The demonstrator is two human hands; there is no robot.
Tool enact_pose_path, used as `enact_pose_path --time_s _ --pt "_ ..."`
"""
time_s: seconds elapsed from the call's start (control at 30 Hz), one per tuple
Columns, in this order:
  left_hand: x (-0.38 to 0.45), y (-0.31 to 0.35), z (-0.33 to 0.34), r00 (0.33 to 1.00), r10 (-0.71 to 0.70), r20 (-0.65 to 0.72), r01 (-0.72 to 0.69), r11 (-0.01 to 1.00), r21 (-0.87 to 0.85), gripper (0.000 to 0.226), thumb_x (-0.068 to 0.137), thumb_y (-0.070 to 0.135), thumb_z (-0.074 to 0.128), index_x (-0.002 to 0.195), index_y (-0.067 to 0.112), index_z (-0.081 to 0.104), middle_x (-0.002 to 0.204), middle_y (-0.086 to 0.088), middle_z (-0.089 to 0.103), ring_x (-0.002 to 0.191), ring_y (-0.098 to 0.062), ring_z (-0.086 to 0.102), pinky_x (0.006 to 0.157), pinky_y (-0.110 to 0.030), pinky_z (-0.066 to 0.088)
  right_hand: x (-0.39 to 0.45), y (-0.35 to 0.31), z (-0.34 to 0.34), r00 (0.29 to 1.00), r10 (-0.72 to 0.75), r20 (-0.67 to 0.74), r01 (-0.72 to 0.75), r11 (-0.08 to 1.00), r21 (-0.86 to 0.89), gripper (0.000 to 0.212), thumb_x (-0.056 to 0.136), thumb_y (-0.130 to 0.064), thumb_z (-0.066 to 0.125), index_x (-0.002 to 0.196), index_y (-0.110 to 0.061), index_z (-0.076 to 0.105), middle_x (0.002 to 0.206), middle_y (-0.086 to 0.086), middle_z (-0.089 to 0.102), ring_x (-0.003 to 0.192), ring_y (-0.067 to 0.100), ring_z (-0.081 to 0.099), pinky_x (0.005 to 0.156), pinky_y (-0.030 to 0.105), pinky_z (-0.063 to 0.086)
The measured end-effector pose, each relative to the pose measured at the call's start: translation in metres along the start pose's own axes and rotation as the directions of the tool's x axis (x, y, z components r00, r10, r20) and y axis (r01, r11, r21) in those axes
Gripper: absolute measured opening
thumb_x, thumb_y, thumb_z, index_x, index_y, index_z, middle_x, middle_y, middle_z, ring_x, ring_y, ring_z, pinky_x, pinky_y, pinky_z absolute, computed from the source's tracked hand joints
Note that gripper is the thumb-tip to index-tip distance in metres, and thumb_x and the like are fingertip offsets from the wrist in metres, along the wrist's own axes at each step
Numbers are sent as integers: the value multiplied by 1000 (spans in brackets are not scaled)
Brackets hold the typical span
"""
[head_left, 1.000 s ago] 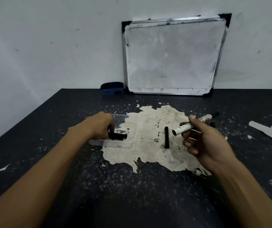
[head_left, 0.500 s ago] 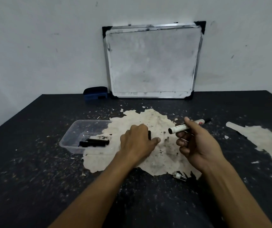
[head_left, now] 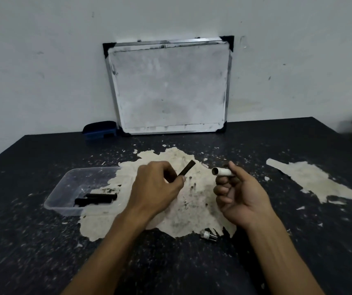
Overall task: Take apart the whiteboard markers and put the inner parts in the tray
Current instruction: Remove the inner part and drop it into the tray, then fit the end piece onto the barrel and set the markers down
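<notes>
My left hand (head_left: 157, 189) pinches a black ink core (head_left: 186, 167) that points up and to the right, lifted above the worn patch of the table. My right hand (head_left: 240, 195) grips a white marker barrel (head_left: 222, 171), its open end facing left toward the core; most of the barrel is hidden in my fingers. The clear plastic tray (head_left: 64, 189) sits to the left of my left hand with two black ink cores (head_left: 96, 199) lying in it. A small marker end piece (head_left: 208, 234) lies on the table in front of my right wrist.
A framed whiteboard (head_left: 168, 86) leans on the wall at the back of the dark table (head_left: 32, 252). A blue eraser (head_left: 99, 129) sits by its left corner. A second worn patch (head_left: 311, 179) marks the table at the right.
My left hand left the tray, moved right to the table's middle, picked up the black ink core that lay there and lifted it. The camera view shifted.
</notes>
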State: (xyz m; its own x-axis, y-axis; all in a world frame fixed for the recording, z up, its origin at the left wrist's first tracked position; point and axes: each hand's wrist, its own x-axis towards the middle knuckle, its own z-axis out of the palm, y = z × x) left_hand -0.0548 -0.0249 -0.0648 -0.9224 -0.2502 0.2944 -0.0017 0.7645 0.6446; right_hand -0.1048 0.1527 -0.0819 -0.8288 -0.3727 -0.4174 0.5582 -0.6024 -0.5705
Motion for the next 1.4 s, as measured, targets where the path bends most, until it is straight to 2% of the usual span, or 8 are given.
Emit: enact_pose_path --time_s 0.13,0.3,0.47,0.57,0.87,1.03,1.17,1.4 --pt "-11 33 -25 967 251 -47 -256 955 -153 8 77 21 79 81 17 73 64 12 68 58 -9 57 47 -14 40 3 -3 -3 989 87 117 -110 971 210 29 89 -35 57 71 -13 56 53 -6 47 35 5 42 28 15 23" --pt "-9 49 -24 923 382 -55 -386 913 -130 8 75 21 80 80 18 75 68 14 67 61 0 58 56 -6 35 0 -4 -2 983 91 162 -130 960 250 37 90 -37 57 65 -9 58 54 -7 46 35 5 43 27 15 25" --pt "-6 48 -19 925 380 -1 -378 920 -101 14 73 35 72 82 25 74 73 11 73 72 -9 67 67 -35 54 -2 -5 -4 983 85 162 -125 959 254 27 90 -37 57 79 -12 58 54 -7 48 35 5 44 26 15 26" --pt "-6 45 -19 921 390 25 -386 918 -94 13 74 35 71 83 26 74 73 12 72 72 -10 68 67 -41 55 -2 -5 -5 988 75 139 -105 968 229 26 89 -38 57 80 -13 58 54 -7 49 35 5 44 26 16 27" --pt "11 58 -34 897 412 161 -424 905 45 16 73 35 68 85 26 76 74 9 72 68 -8 64 63 -39 55 -4 -1 -1 995 -102 8 102 995 -18 22 90 -38 60 82 -18 58 55 -2 54 36 8 45 30 17 26" --pt "18 74 -23 882 436 181 -443 896 1 21 73 37 67 88 25 75 76 10 73 69 -3 63 67 -39 56 -6 0 0 988 31 149 -54 987 152 30 89 -38 59 75 -12 63 56 -4 54 36 6 44 27 15 26" --pt "18 84 -14 875 473 105 -468 881 -73 54 66 46 75 115 24 64 83 9 73 80 -7 68 74 -39 56 -9 -6 -2 959 100 266 -185 929 320 48 92 -38 54 59 -6 68 51 -5 56 35 3 46 28 10 26" --pt "2 67 -4 888 451 -94 -459 883 -97 50 77 35 76 122 21 62 83 11 62 66 3 51 58 -9 35 -3 -15 -17 957 53 284 -194 845 498 48 92 -36 55 64 0 67 56 -2 57 35 5 49 28 11 31"
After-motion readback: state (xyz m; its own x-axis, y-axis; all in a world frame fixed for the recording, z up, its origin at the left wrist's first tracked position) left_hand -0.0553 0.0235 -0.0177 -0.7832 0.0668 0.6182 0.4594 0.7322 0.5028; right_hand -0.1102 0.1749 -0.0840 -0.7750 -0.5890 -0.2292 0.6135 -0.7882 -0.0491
